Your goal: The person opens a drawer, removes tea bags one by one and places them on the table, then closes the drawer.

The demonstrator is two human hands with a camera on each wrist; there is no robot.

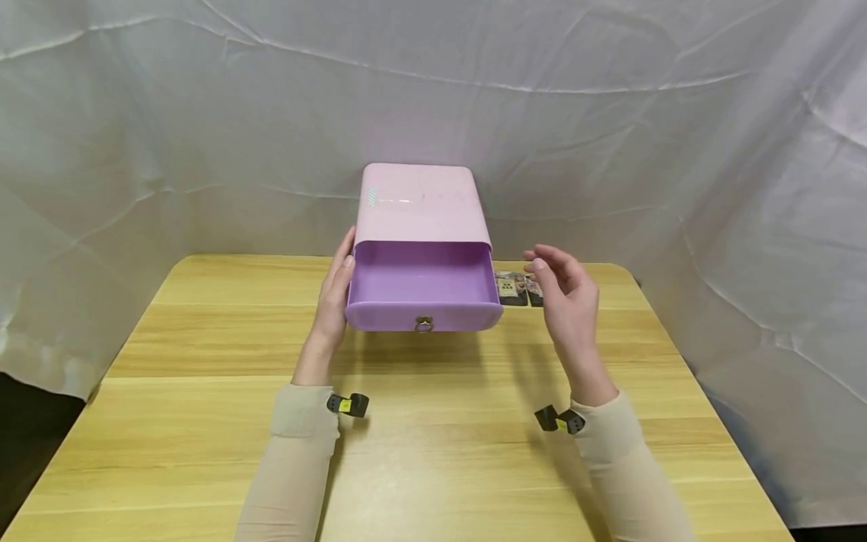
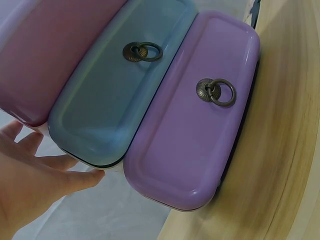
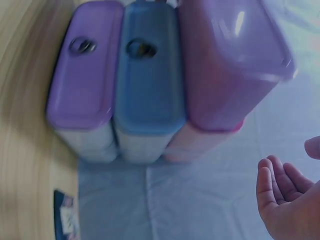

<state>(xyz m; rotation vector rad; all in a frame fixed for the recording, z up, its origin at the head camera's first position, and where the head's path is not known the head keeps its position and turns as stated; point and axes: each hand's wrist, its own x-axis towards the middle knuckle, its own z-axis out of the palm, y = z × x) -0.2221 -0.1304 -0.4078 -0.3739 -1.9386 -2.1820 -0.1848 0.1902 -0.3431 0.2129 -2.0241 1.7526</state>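
Note:
A small drawer cabinet (image 1: 423,203) with a pale pink top stands at the back of the table. Its top drawer (image 1: 423,316) is pulled out, showing a bare purple inside and a ring pull on the front. In the left wrist view, a blue drawer (image 2: 120,90) and a purple drawer (image 2: 192,110) beneath it are closed, each with a metal ring. My left hand (image 1: 332,297) rests against the cabinet's left side with fingers extended. To the right of the drawer, my right hand (image 1: 570,301) hovers apart from it, fingers loosely bent and holding nothing.
Small dark printed packets (image 1: 511,288) lie on the wooden table (image 1: 420,452) just right of the cabinet, partly behind my right hand. A pale cloth (image 1: 271,113) hangs behind the table and along both sides.

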